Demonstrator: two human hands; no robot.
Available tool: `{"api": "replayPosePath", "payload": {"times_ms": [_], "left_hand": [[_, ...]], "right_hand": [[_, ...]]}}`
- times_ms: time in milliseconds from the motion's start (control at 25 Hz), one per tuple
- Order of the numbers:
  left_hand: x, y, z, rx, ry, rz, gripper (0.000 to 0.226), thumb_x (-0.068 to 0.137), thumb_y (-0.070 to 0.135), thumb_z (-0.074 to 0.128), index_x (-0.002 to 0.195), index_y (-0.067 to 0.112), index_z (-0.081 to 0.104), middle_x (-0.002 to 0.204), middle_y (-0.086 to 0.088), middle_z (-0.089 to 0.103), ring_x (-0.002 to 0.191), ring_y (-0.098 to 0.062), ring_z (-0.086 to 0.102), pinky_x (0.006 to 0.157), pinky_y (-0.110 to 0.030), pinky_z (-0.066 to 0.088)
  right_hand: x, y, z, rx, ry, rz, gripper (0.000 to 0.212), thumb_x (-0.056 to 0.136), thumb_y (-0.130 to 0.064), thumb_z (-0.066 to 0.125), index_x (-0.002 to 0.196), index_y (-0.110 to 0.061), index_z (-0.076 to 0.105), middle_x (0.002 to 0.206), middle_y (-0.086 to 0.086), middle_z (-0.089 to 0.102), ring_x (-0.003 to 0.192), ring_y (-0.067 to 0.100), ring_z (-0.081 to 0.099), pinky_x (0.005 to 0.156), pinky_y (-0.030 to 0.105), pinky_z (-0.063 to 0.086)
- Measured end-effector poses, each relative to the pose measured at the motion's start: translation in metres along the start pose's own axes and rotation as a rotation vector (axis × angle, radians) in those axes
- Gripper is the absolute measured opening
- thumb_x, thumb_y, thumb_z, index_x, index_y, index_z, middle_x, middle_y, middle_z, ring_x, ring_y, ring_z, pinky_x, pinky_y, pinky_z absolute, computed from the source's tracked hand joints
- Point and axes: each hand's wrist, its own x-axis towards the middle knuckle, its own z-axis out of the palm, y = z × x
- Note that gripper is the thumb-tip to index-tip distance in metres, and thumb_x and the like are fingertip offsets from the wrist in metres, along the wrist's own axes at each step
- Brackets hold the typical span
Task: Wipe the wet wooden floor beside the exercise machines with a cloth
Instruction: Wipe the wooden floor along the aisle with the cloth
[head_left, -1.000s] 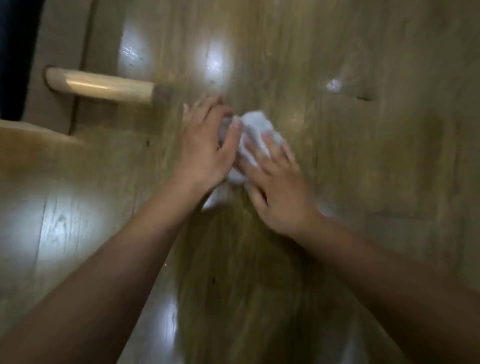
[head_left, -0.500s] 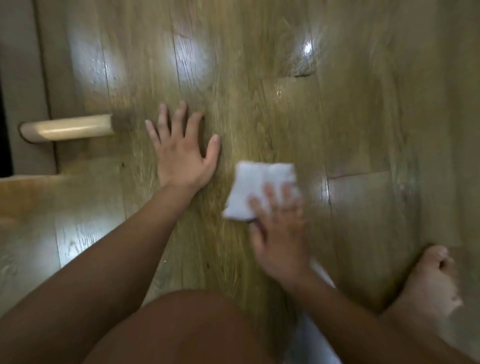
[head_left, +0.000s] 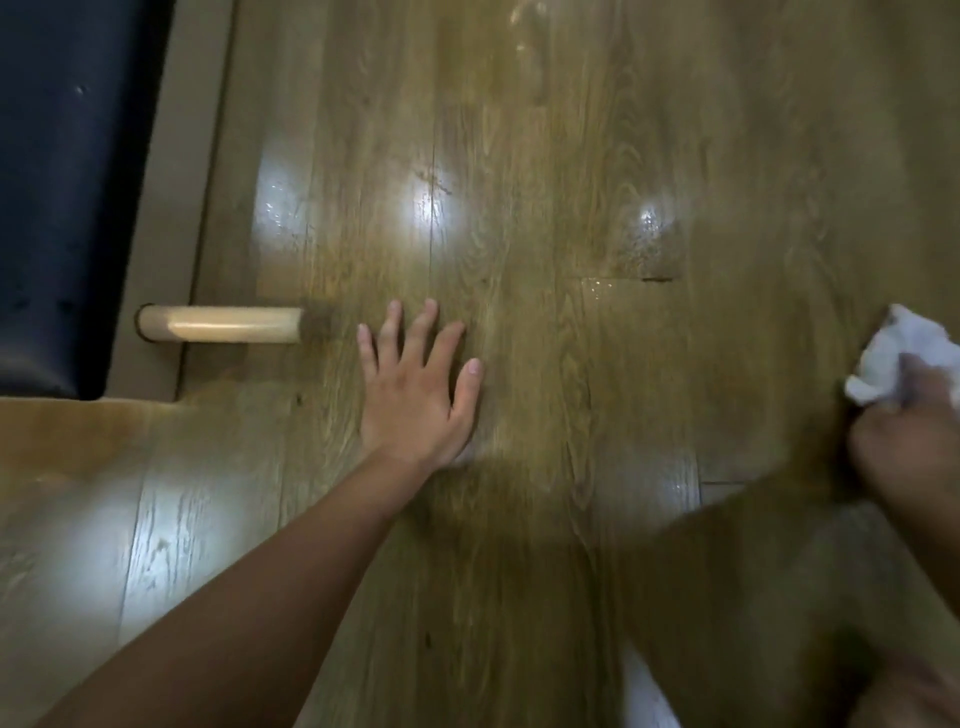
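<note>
Head view: nearest the camera, a bare left forearm (head_left: 234, 597) is being stretched from the lower left corner up across the floor (head_left: 519, 597), whose brown planks are being seen running away from the viewer. To the lower right a blurred brown shape (head_left: 753, 597) is being shown over the planks; what it is cannot be told.

Farther up, the left hand (head_left: 415, 395) is being laid palm down on the floor, its fingers straight and spread apart, the thumb out to the right, nothing being held. At the right edge, about level with it and well apart from it, the right hand (head_left: 904, 452) is being caught in blur. Its fingers are being closed on the cloth (head_left: 893, 358), a white crumpled wad that is being shown sticking out past them on the far side. Whether the cloth is touching the floor cannot be told.

Left of the left hand, a pale wooden peg (head_left: 218, 325) is being seen lying crosswise, its left end being met by a beige frame (head_left: 171, 208). Beyond the hands, light is being thrown back off the planks in bright patches, and a wet patch (head_left: 649, 239) with small droplets is being shown glistening near a plank joint. Farthest left, a dark pad (head_left: 62, 182) is being seen filling the upper corner beside the frame.
</note>
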Motion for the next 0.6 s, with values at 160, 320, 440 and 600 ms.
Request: {"api": "replayPosePath", "payload": {"times_ms": [160, 320, 440, 600], "left_hand": [[0.030, -0.011, -0.015, -0.151, 0.172, -0.052, 0.037, 0.095, 0.038, 0.037, 0.107, 0.016, 0.064, 0.110, -0.004, 0.063, 0.107, -0.030, 0.055, 0.093, -0.043, 0.037], [0.060, -0.038, -0.010, -0.101, 0.183, -0.119, 0.050, 0.094, 0.039, 0.037, 0.130, 0.007, 0.050, 0.134, -0.015, 0.050, 0.127, -0.033, 0.045, 0.116, -0.052, 0.023], [0.060, -0.034, -0.004, -0.042, 0.130, -0.122, 0.065, 0.095, 0.046, 0.036, 0.146, 0.007, 0.037, 0.152, -0.016, 0.036, 0.139, -0.032, 0.031, 0.120, -0.054, 0.015], [0.063, -0.035, -0.002, 0.003, 0.138, -0.128, 0.061, 0.093, 0.046, 0.042, 0.141, 0.007, 0.045, 0.149, -0.012, 0.041, 0.140, -0.029, 0.030, 0.120, -0.052, 0.012]], "right_hand": [[-0.092, -0.231, 0.014, -0.087, 0.002, -0.627, 0.065, 0.087, -0.032, 0.027, 0.146, -0.018, 0.049, 0.157, 0.018, 0.037, 0.146, 0.050, 0.023, 0.117, 0.062, 0.012], [-0.074, -0.391, 0.033, -0.207, -0.375, -1.200, 0.073, 0.083, -0.047, 0.009, 0.154, -0.044, 0.023, 0.168, -0.006, 0.003, 0.154, 0.030, -0.010, 0.120, 0.053, -0.011], [-0.026, -0.470, 0.040, -0.335, -0.403, -1.299, 0.066, 0.088, -0.048, 0.014, 0.154, -0.050, 0.015, 0.167, -0.012, -0.008, 0.153, 0.026, -0.017, 0.119, 0.055, -0.012], [-0.001, -0.565, 0.055, -0.242, -0.386, -1.061, 0.052, 0.105, -0.042, 0.021, 0.154, -0.051, 0.007, 0.167, -0.009, -0.012, 0.152, 0.032, -0.020, 0.118, 0.061, -0.012]]}}
